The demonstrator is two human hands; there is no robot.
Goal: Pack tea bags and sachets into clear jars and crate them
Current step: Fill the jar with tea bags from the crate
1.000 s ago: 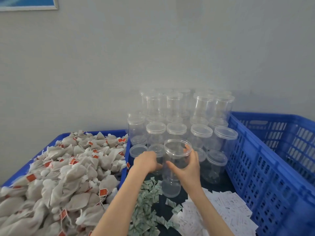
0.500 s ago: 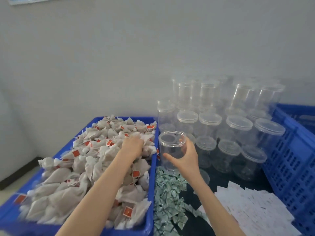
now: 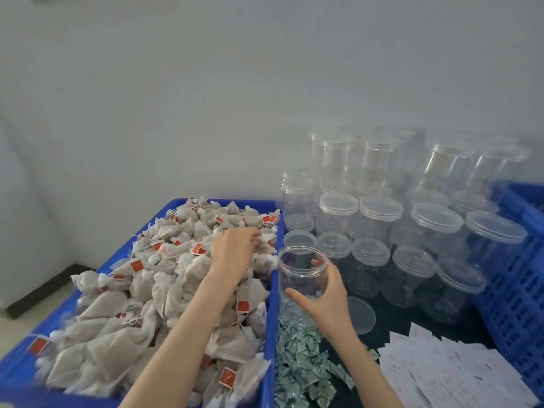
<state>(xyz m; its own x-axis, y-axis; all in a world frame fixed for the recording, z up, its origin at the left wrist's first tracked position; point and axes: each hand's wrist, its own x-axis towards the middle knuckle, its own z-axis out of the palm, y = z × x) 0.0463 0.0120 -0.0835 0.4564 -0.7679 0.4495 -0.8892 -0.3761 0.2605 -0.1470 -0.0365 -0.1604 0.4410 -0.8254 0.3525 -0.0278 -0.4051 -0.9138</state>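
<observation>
So the right hand [image 3: 326, 293] has its grip wrapped round an open clear jar [image 3: 301, 272], thumb across the near side and fingers curled behind it, showing through the plastic. The jar is upright, lid off, and held just right of the blue tray's [image 3: 269, 348] wall, over the far end of the green sachet pile [image 3: 303, 366]. Looks empty to me.

The left hand [image 3: 232, 254] is down in the blue tray, on top of the heap of tea bags [image 3: 141, 304], those brownish mesh pouches with red tags. Its fingertips are curled into the bags at the far right corner of the tray, pinching at them, but I honestly can't tell if the grip has actually closed on one or is just digging in.

Behind the held jar there's a whole crowd of clear jars with lids [image 3: 382, 225], stacked in tiers against the wall. A loose lid [image 3: 360, 315] lies flat on the dark bench [image 3: 441, 328], just right of the right wrist. White paper sachets [image 3: 447, 372] are spread out in the near right corner, and a blue slatted crate [image 3: 518, 290] stands along the right edge, touching the jar stack.
</observation>
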